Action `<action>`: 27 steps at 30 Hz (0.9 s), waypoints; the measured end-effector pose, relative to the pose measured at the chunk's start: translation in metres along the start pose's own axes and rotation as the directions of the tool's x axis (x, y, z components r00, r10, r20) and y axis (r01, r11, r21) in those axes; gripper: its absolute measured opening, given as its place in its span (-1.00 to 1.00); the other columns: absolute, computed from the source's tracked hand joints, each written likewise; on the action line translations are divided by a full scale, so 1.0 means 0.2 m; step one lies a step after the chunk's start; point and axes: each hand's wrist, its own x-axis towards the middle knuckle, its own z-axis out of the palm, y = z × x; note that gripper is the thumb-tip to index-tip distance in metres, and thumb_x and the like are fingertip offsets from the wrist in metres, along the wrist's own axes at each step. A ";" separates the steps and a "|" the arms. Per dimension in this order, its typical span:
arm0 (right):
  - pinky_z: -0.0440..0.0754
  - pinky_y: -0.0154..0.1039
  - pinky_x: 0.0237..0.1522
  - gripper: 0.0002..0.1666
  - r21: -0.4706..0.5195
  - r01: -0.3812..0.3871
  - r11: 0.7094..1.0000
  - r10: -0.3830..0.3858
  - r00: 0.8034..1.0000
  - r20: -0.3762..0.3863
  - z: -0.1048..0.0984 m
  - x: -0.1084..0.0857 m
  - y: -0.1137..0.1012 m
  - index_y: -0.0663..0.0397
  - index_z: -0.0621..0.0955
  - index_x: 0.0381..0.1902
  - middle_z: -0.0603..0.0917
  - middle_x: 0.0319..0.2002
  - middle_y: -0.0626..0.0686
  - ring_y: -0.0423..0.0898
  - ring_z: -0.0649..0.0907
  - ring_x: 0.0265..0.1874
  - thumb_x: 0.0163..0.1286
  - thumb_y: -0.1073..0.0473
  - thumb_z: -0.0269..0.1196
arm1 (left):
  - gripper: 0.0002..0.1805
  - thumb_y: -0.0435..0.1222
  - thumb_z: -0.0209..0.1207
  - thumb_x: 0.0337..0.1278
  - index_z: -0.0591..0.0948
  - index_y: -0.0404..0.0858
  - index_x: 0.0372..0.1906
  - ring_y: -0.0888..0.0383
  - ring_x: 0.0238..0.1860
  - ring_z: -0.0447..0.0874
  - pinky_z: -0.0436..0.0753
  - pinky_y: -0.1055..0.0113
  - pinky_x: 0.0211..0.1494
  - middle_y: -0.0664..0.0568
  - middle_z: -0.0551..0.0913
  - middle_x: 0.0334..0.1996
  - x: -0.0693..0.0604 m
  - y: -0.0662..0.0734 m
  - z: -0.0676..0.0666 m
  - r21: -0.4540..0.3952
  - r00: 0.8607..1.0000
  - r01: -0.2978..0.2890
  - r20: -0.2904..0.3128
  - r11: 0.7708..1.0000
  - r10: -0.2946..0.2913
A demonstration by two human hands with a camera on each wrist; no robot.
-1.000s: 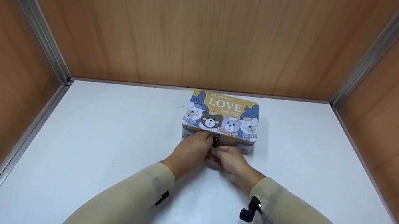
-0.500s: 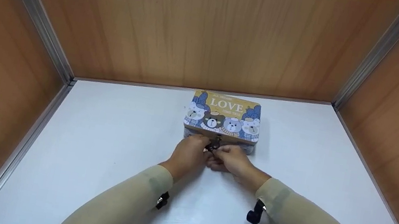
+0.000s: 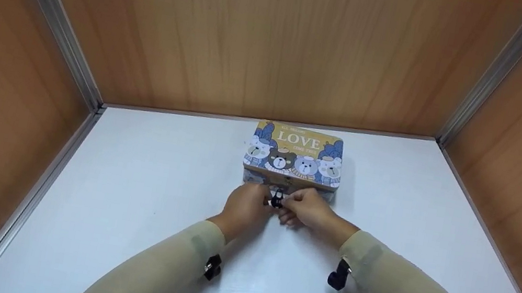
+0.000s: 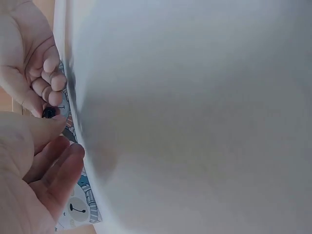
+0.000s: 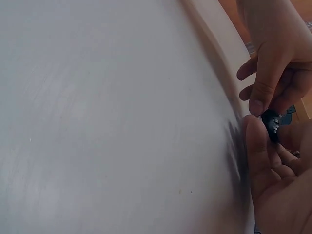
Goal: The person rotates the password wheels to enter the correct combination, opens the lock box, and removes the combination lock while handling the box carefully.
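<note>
A small black combination padlock [image 3: 277, 200], its shackle pointing up, is held between both hands just in front of a tin box [image 3: 297, 155]. My left hand [image 3: 248, 204] pinches the padlock from the left; in the left wrist view its thumb [image 4: 51, 127] lies against the black body. From the right, my right hand [image 3: 311, 209] grips it between thumb and fingers, and number dials show on the padlock [image 5: 271, 124] in the right wrist view. The box has a shut lid with bears and the word LOVE. Its front latch is partly hidden behind the hands.
A white table [image 3: 161, 172] lies under the hands. Wooden panels [image 3: 279, 38] wall it at the back and both sides, joined by metal corner strips. The box stands near the back panel.
The padlock has come away from the box's front latch toward me, and its shackle is now in view. Both hands have drawn slightly back with it. The box stays in place.
</note>
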 end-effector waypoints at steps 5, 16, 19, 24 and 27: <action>0.82 -0.31 -0.45 -0.73 -0.160 0.031 0.987 -0.029 0.999 0.019 0.00 0.01 0.00 0.31 0.86 -0.09 0.91 -0.33 0.16 -0.17 0.83 -0.50 0.72 0.25 0.29 | -0.86 -0.33 0.50 0.36 0.80 -0.17 -0.36 0.15 -0.44 0.59 0.59 0.20 -0.33 0.13 0.74 -0.47 0.00 -0.03 0.01 0.028 1.000 0.023 0.020 0.999 -0.024; 0.84 -0.30 -0.40 -0.71 -0.361 0.078 0.929 -0.093 0.995 -0.023 0.06 0.05 -0.01 0.22 0.85 -0.32 0.85 -0.44 0.09 -0.15 0.79 -0.51 0.68 0.28 0.35 | -0.93 -0.27 0.48 0.46 0.86 -0.19 -0.18 0.15 -0.34 0.67 0.73 0.17 -0.14 0.14 0.79 -0.39 0.01 -0.08 0.02 -0.016 0.989 0.100 0.112 0.995 -0.097; 0.83 -0.30 -0.41 -0.71 -0.371 0.081 0.925 -0.101 0.994 -0.034 0.07 0.05 -0.01 0.20 0.84 -0.33 0.84 -0.46 0.07 -0.16 0.78 -0.51 0.67 0.28 0.36 | -0.95 -0.27 0.46 0.49 0.86 -0.17 -0.15 0.14 -0.32 0.69 0.73 0.19 -0.13 0.15 0.78 -0.38 0.02 -0.09 0.03 -0.032 0.980 0.138 0.149 0.990 -0.132; 0.78 -0.34 -0.45 -0.71 -0.382 0.076 0.921 -0.102 0.994 -0.048 0.09 0.06 0.00 0.16 0.84 -0.35 0.83 -0.48 0.05 -0.16 0.75 -0.52 0.65 0.28 0.36 | -0.96 -0.28 0.46 0.49 0.87 -0.16 -0.13 0.12 -0.30 0.73 0.76 0.19 -0.12 0.14 0.78 -0.38 0.01 -0.10 0.02 -0.046 0.969 0.178 0.182 0.983 -0.167; 0.74 -0.36 -0.47 -0.72 -0.397 0.064 0.915 -0.094 0.994 -0.057 0.09 0.06 0.01 0.13 0.85 -0.35 0.83 -0.49 0.04 -0.16 0.74 -0.53 0.64 0.27 0.38 | -0.95 -0.28 0.48 0.48 0.88 -0.16 -0.13 0.13 -0.31 0.74 0.80 0.18 -0.08 0.14 0.81 -0.37 0.00 -0.10 0.02 -0.044 0.967 0.178 0.192 0.983 -0.166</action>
